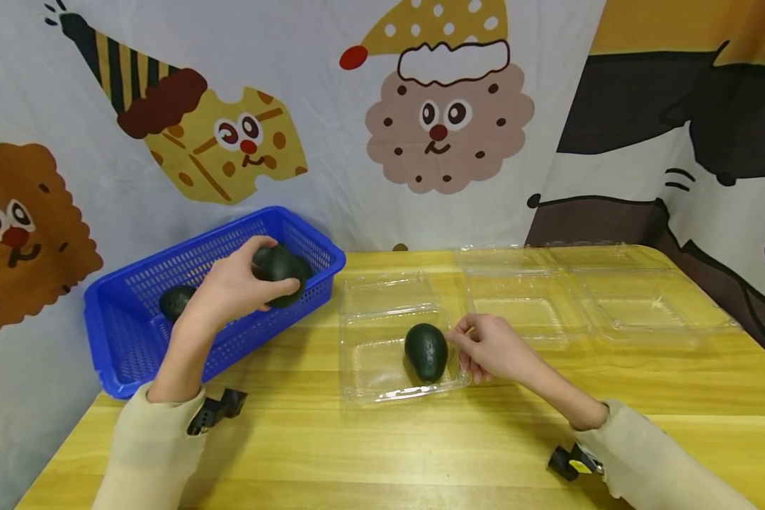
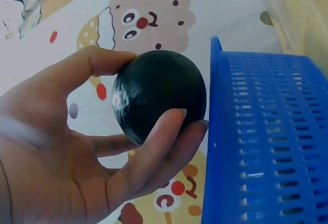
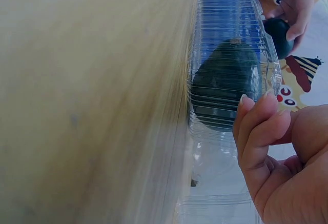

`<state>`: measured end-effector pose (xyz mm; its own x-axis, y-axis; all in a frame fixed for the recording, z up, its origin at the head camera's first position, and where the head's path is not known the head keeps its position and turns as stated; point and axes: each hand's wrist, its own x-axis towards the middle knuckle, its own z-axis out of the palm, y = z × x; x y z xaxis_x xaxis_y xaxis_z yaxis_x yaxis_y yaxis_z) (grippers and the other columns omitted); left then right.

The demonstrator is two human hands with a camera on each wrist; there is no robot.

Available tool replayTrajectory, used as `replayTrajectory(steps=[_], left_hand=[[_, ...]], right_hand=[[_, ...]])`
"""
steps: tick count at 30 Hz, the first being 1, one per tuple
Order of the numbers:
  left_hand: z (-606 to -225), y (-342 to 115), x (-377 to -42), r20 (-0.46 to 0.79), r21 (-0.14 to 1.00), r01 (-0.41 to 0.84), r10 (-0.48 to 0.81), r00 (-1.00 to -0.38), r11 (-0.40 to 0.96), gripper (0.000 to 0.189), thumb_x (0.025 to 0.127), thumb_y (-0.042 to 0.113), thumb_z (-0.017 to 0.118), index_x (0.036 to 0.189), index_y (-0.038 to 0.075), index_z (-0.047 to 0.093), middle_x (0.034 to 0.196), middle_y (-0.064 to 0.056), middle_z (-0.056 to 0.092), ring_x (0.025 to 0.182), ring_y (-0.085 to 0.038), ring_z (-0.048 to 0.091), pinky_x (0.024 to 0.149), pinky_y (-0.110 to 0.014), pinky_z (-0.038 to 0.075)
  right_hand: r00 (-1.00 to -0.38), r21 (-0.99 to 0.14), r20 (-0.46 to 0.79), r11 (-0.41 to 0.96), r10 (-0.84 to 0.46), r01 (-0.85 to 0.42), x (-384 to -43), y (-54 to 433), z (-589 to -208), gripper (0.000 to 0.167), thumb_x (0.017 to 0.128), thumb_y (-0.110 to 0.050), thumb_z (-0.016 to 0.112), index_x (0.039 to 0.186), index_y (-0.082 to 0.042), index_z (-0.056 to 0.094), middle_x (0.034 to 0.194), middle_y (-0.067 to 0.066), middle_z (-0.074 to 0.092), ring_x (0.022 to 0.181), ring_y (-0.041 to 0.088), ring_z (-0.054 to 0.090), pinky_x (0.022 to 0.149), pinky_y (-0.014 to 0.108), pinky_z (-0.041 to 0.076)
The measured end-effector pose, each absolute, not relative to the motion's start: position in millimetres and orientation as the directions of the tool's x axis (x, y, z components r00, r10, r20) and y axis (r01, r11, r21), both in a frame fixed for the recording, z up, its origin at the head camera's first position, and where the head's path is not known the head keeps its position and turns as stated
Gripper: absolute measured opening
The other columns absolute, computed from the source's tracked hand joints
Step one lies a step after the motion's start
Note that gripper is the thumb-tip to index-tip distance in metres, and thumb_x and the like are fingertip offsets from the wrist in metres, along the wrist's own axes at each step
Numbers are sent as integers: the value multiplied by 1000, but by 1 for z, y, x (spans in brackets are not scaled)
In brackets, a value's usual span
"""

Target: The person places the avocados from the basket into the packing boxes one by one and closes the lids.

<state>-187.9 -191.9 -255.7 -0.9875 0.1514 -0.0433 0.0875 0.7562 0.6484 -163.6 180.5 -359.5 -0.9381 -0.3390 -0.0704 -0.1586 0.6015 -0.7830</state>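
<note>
My left hand [image 1: 229, 287] grips a dark green avocado [image 2: 161, 88] over the near right rim of a blue plastic basket [image 1: 336, 261], thumb on one side and fingers on the other. Part of another avocado [image 1: 307, 268] shows behind it inside the basket. In the head view, one clear plastic container [image 1: 372, 367] lies open on the table with an avocado [image 1: 426, 353] at its right side. The fingertips of my right hand [image 1: 496, 347] pinch that container's right rim. In the right wrist view, this avocado [image 3: 228, 85] shows through the ribbed wall.
Farther left in the basket sits another avocado [image 1: 176, 303]. Two more clear containers [image 1: 523, 312] lie open side by side at the back right of the wooden table [image 1: 370, 453]. A cartoon-printed cloth [image 1: 331, 120] hangs behind the table.
</note>
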Motion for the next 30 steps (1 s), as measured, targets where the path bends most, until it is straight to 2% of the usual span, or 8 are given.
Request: replayTrajectory(steps=[12,19,26,30], left_hand=[[-259,-174,-181,-81,680,107,220,-972,725,80,92,35,74,153,12,29,119,-28,60,76,-25,71,76,-46,59],[-263,-163,-177,-106,673,126,263,-959,728,79,91,37,75,151,13,30,130,-25,57,79,-25,71,75,-42,58],[-271,-148,-176,-133,673,141,306,-943,726,76,89,35,77,148,12,34,125,-26,59,73,-22,70,69,-37,58],[-278,-138,-174,-142,675,165,346,-928,719,76,88,36,78,147,12,37,125,-24,60,73,-21,70,72,-37,58]], right_hand=[[-939,-781,-75,606,-335,-154,-164,180,-359,23,105,-20,57,97,1,59,58,5,61,41,19,55,38,30,45],[-939,-773,-73,614,-335,-160,-164,180,-359,22,105,-20,57,97,0,60,58,4,61,40,18,55,38,30,45],[-939,-776,-79,612,-333,-152,-164,180,-359,22,105,-20,57,97,0,59,59,5,61,40,19,55,38,30,45],[-939,-775,-75,612,-335,-156,-164,180,-360,22,105,-20,57,97,0,59,58,4,61,40,19,55,38,30,45]])
